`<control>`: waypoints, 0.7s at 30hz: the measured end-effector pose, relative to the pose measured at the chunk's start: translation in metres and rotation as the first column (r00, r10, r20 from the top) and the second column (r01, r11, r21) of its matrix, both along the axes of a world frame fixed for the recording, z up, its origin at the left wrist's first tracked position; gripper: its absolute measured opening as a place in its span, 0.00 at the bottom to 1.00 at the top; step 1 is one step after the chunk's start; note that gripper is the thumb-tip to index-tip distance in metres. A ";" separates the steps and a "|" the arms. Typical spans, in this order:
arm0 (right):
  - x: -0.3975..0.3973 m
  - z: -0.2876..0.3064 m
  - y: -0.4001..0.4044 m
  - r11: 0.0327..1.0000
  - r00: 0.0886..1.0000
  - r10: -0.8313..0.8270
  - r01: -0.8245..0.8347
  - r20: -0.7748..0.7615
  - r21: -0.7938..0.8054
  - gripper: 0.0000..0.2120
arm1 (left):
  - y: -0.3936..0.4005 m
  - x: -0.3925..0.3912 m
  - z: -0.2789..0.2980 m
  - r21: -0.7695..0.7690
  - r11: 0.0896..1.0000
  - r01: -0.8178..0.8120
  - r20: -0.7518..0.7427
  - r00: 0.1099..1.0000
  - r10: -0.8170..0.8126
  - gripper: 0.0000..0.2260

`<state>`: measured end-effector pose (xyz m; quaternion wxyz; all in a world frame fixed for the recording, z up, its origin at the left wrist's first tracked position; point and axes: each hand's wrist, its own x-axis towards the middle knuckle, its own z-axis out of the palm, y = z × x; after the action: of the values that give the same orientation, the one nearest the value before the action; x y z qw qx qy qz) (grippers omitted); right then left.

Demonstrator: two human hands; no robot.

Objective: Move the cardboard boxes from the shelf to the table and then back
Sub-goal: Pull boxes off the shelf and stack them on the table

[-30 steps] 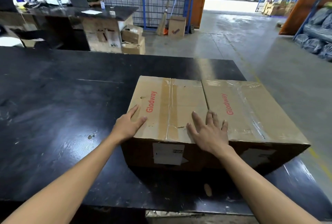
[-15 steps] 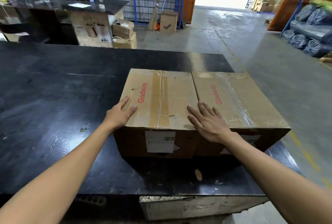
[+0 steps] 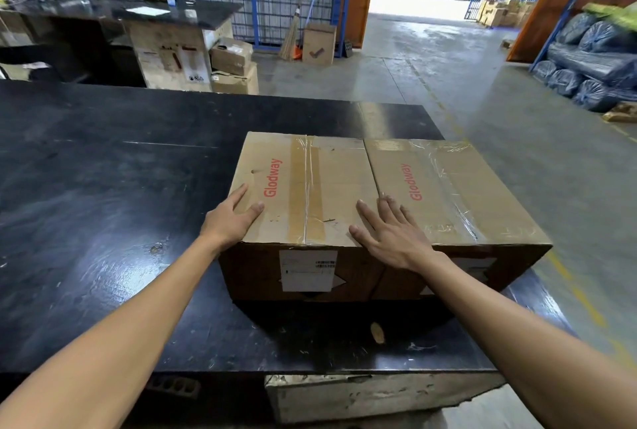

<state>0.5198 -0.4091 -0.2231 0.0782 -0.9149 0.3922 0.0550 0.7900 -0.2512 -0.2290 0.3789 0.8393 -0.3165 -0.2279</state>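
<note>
A black, scuffed table [image 3: 103, 187] carries two taped cardboard boxes side by side and touching (both printed "Glodway"), the left box [image 3: 303, 187] and the right box [image 3: 448, 194], near its right front corner.

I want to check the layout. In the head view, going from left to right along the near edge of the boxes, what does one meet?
Left hand → left box → right hand → right box, all on the black table.
</note>
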 end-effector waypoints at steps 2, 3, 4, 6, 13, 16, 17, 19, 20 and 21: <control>0.004 0.002 0.002 1.000 1.000 -0.020 0.020 -0.008 0.021 0.36 | 0.001 0.000 0.000 0.003 1.000 0.005 0.010 1.000 -0.005 0.31; 0.008 0.004 0.004 0.999 0.999 -0.036 0.036 -0.009 0.038 0.35 | 0.001 0.000 0.001 0.006 1.000 0.009 0.010 1.000 -0.009 0.30; 0.013 0.006 0.006 0.997 0.998 -0.055 0.055 -0.007 0.055 0.35 | 0.002 0.000 0.002 0.012 1.000 0.016 0.009 1.000 -0.016 0.30; 0.028 0.011 0.010 0.993 0.996 -0.084 0.084 0.004 0.085 0.34 | 0.004 0.001 0.004 0.030 0.999 0.033 0.023 0.999 -0.033 0.29; 0.116 0.012 0.051 0.979 0.970 0.191 -0.200 0.148 0.047 0.31 | 0.074 0.002 0.005 -0.022 0.992 -0.125 0.066 0.990 0.126 0.25; 0.160 0.016 0.087 0.918 0.902 0.379 -0.395 0.205 0.037 0.30 | 0.128 -0.002 -0.001 0.024 0.941 -0.339 0.073 0.939 0.336 0.26; 0.176 0.017 0.103 0.884 0.867 0.448 -0.466 0.218 0.037 0.29 | 0.151 -0.007 -0.002 0.033 0.903 -0.427 0.084 0.902 0.424 0.26; 0.199 0.019 0.138 0.803 0.788 0.572 -0.595 0.227 0.043 0.29 | 0.198 -0.019 -0.003 0.030 0.809 -0.587 0.082 0.808 0.584 0.27; 0.207 0.020 0.156 0.754 0.742 0.631 -0.656 0.228 0.049 0.29 | 0.222 -0.030 -0.002 0.027 0.752 -0.658 0.078 0.752 0.655 0.27; 0.213 0.020 0.176 0.696 0.689 0.688 -0.715 0.229 0.060 0.29 | 0.244 -0.044 -0.001 0.022 0.688 -0.725 0.081 0.688 0.722 0.26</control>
<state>0.7324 -0.2330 -0.2031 0.1539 -0.9878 -0.0023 0.0223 0.7457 -0.0070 -0.2303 0.4056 0.9125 0.0335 -0.0408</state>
